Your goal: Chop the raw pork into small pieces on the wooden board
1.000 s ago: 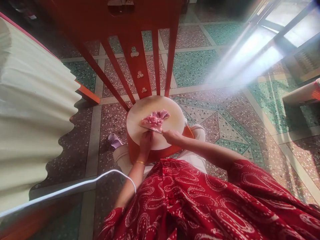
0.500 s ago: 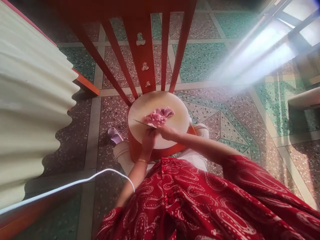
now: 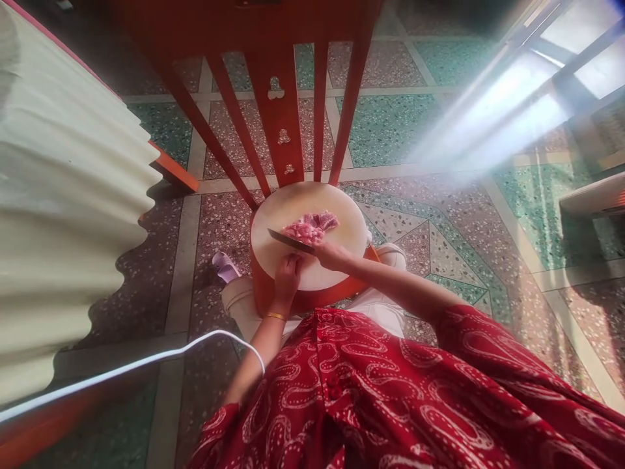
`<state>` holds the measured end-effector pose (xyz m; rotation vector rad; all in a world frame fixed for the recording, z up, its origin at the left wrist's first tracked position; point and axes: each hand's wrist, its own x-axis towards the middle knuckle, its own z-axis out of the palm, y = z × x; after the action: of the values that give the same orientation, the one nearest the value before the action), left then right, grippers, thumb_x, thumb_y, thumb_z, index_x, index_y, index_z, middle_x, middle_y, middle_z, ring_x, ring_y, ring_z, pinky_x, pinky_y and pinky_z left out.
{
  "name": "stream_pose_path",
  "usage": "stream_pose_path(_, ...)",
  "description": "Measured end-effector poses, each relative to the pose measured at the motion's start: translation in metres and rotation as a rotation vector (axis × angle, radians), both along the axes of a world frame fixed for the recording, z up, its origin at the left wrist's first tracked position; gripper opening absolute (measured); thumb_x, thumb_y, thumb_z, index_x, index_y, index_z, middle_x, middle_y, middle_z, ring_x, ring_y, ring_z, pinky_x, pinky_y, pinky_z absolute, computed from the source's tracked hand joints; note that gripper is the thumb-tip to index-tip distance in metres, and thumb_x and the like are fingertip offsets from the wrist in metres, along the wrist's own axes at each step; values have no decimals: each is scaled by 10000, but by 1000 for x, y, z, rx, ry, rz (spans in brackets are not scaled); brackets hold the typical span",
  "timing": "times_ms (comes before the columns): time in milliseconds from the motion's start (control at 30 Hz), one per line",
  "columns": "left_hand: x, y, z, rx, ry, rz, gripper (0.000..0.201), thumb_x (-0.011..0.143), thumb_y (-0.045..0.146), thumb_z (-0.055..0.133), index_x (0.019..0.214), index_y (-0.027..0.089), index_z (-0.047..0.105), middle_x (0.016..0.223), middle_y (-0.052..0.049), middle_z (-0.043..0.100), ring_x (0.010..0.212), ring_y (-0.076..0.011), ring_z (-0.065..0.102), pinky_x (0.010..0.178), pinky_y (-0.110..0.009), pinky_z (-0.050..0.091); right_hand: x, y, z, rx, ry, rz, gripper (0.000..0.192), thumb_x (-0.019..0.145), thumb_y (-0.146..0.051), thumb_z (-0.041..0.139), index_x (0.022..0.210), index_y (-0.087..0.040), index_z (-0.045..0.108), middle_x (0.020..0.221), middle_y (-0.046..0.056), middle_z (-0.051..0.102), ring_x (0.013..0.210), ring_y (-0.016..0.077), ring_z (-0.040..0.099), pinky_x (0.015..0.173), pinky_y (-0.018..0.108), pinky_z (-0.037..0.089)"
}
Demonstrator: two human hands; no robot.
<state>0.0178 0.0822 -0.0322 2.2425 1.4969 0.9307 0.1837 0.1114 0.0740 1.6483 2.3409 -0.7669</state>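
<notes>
My right hand (image 3: 328, 254) grips the dark-bladed kitchen knife (image 3: 291, 241) against the pink raw meat (image 3: 310, 226) mid round pale chopping block (image 3: 342, 215), while my left hand (image 3: 287, 277), loosely curled, steadies the near edge.

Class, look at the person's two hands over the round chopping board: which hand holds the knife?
The right hand. Its grip closes on the handle of the knife, whose blade lies beside the raw meat. The left hand, with a bangle at its wrist, rests on the chopping board.

Hard sunlight streams in from the window (image 3: 561, 71) at upper right, flaring white haze across the terrazzo floor (image 3: 390, 130). Sharp shadows fall leftward; edges bend, fisheye-warped.
</notes>
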Motion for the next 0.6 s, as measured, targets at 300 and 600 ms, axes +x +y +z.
stream_pose_path(300, 1, 3, -5, 22, 47, -12, 222, 923, 245, 425, 980, 162, 623, 945, -107, 652, 914, -220, 592, 836, -377, 486, 20, -38, 11, -94, -162, -1, 578, 870, -125, 404, 1433, -135, 271, 907, 130, 691, 835, 249, 672, 672, 306, 489)
stream_pose_path(600, 2, 3, -7, -31, 76, -5, 236, 914, 200, 415, 1009, 143, 623, 964, -118, 657, 934, -229, 592, 852, -390, 482, -28, 11, -5, -64, -7, 94, 429, 918, -157, 352, 1342, -145, 418, 1128, 175, 627, 980, 249, 624, 777, 322, 489)
